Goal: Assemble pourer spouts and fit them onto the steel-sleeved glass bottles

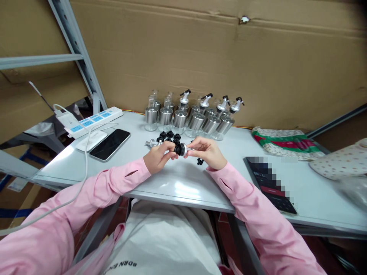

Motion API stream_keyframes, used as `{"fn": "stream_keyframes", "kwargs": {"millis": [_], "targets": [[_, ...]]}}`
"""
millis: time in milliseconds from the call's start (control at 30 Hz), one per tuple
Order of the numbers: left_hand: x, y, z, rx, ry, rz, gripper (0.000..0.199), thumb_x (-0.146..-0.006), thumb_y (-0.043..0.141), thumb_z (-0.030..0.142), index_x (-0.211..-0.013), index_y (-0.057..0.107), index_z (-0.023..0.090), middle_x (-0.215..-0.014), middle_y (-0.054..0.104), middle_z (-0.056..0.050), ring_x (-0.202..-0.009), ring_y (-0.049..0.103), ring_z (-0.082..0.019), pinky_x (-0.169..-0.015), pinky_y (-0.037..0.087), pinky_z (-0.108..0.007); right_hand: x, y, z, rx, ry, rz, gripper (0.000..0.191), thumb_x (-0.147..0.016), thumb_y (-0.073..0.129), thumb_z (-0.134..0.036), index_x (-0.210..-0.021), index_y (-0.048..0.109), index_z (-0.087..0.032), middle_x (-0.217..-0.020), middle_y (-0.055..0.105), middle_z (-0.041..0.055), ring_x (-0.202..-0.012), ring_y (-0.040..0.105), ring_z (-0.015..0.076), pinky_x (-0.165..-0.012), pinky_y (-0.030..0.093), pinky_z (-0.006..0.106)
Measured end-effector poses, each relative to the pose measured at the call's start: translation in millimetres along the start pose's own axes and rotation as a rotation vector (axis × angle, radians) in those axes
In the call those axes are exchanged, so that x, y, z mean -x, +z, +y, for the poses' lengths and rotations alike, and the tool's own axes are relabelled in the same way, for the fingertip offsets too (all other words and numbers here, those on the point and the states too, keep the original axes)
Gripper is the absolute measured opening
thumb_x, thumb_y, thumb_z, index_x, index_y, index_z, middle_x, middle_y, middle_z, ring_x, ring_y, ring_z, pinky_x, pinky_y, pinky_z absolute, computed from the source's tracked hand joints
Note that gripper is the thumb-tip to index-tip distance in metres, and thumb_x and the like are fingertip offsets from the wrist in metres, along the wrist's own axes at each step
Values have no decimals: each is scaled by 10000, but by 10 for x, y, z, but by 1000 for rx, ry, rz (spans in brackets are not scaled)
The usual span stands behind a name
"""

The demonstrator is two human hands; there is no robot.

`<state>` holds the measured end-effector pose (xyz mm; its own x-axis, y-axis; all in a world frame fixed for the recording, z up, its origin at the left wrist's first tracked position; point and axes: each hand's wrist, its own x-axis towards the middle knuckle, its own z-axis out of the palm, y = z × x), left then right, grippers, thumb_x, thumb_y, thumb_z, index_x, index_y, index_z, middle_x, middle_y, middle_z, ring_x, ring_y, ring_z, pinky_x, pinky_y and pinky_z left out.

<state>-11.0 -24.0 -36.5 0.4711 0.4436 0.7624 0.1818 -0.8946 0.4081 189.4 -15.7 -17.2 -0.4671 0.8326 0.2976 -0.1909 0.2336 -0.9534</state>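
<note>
In front of me, above the table, both hands meet at a bottle pour spout (183,149) with a black ribbed stopper and a silver collar. My left hand (160,156) pinches the black stopper end. The fingertips of my right hand (208,152) close on the silver end, partly covering its thin tip. Just behind my left hand lie several black stoppers (169,134) and silver spout pieces (152,143). Small black parts (200,161) lie below my right hand. Further back stand several glass bottles with steel sleeves (180,119); some carry silver-and-black pourers (206,100).
To the left are a phone (111,144), a white charger (91,140) and a power strip (96,121); a cable crosses my left arm. On the right lie another phone (269,185), a patterned cloth bag (283,143) and a dotted item (338,162). Cardboard (183,49) walls the back.
</note>
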Motion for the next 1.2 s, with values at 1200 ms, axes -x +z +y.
{"fn": "stream_keyframes", "kwargs": {"millis": [1200], "targets": [[4, 12, -19, -57, -70, -111, 303, -849, 416, 238, -1138, 438, 147, -977, 618, -69, -711, 568, -111, -700, 461, -241, -26, -21, 172, -107, 193, -20, 302, -704, 658, -433, -891, 635, -197, -738, 623, -8, -627, 594, 98, -643, 495, 259]]}}
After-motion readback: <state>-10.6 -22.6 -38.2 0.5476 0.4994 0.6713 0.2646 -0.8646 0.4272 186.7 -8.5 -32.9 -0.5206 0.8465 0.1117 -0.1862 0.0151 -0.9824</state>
